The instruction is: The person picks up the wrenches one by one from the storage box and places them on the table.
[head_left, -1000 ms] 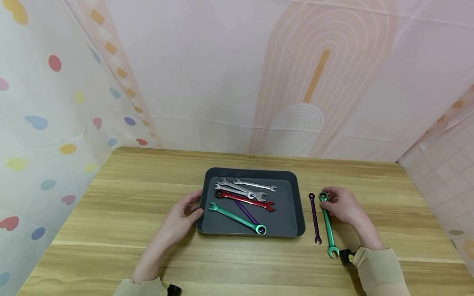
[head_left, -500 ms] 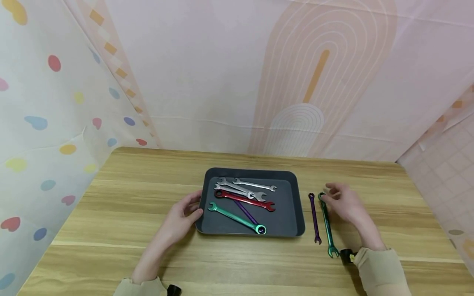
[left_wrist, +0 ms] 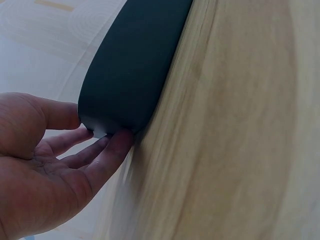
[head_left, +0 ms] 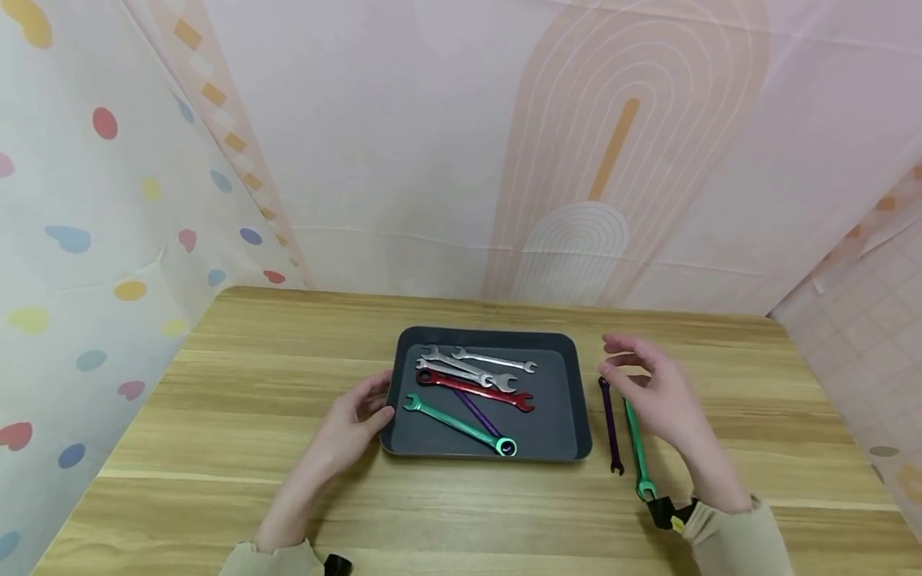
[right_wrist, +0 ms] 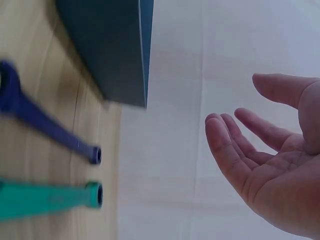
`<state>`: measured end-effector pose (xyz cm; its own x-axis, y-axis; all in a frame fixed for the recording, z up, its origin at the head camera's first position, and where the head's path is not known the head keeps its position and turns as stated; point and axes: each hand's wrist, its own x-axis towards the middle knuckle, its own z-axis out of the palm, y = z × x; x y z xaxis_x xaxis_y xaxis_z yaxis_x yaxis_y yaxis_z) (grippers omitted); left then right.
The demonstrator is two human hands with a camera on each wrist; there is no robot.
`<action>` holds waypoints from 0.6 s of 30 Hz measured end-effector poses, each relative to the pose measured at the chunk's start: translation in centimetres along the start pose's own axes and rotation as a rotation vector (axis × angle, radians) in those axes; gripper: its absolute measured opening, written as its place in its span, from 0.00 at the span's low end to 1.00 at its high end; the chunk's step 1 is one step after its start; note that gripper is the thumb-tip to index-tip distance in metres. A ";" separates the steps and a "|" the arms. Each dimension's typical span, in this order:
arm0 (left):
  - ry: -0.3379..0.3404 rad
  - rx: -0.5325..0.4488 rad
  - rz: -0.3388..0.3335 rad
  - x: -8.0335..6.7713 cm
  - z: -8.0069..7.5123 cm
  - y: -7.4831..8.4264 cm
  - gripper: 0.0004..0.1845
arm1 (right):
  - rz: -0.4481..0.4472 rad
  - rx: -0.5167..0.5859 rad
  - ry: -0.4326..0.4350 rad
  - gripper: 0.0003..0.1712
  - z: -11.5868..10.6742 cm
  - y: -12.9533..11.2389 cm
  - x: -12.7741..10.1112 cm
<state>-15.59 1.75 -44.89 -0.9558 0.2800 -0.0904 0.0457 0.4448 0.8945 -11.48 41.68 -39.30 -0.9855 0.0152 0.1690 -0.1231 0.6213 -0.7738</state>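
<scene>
My left hand (head_left: 355, 422) holds the dark grey tray (head_left: 555, 408) by its left side. In the left wrist view, the thumb meets the rim and the fingers (left_wrist: 112, 152) touch the wall lower down. Inside the tray lie several silver wrenches (head_left: 497, 358), a red wrench (head_left: 471, 388), a purple wrench (head_left: 479, 412) and a green wrench (head_left: 454, 420). To the right, my right hand (head_left: 659, 392) is raised with loosely bent fingers and nothing in it. Below it a second purple wrench (head_left: 611, 432) and a second green wrench (head_left: 637, 448) lie side by side; the hand hides the green one's ring end.
The wooden table (head_left: 461, 512) stretches around the tray. A patterned cloth (head_left: 403, 160) hangs along its back edge, with more cloth (head_left: 86, 320) at the left and right sides. Black wrist cameras (head_left: 661, 512) sit by the sleeves.
My right hand has let go of the green wrench, lifted, and moved left toward the tray, above the loose wrenches. The left hand and tray have stayed put.
</scene>
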 end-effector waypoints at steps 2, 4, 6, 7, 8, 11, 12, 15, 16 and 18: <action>0.001 -0.001 0.002 0.0 0.0 0.0 0.29 | -0.024 0.002 0.000 0.24 0.7 -0.6 -0.2; 0.003 0.001 0.004 -0.1 0.0 -0.1 0.29 | -0.045 -0.003 -0.006 0.24 1.5 -1.2 -0.3; 0.006 0.002 0.000 -0.1 -0.1 -0.1 0.29 | -0.068 -0.005 -0.016 0.23 2.2 -1.6 -0.4; 0.008 0.002 -0.001 -0.1 -0.1 -0.2 0.29 | -0.076 -0.009 -0.021 0.23 2.5 -1.9 -0.5; 0.008 0.004 -0.003 -0.1 -0.1 -0.2 0.29 | -0.082 -0.015 -0.026 0.23 2.8 -2.0 -0.6; 0.010 0.003 -0.009 -0.1 -0.1 -0.2 0.29 | -0.098 -0.022 -0.037 0.23 3.7 -2.3 -0.7; 0.010 0.003 -0.008 -0.1 -0.1 -0.2 0.29 | -0.103 -0.026 -0.040 0.23 3.9 -2.3 -0.8; 0.006 0.005 -0.002 -0.1 -0.1 -0.1 0.29 | -0.122 -0.032 -0.053 0.24 4.6 -2.4 -1.0; 0.005 0.007 0.001 -0.1 0.0 -0.1 0.29 | -0.129 -0.036 -0.059 0.24 4.8 -2.4 -1.0; 0.002 0.008 0.003 -0.1 0.0 0.0 0.29 | -0.153 -0.043 -0.076 0.23 5.2 -2.3 -1.2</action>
<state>-15.52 1.75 -44.91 -0.9562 0.2797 -0.0865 0.0513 0.4509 0.8911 -10.61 36.16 -40.88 -0.9619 -0.1402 0.2346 -0.2685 0.6446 -0.7158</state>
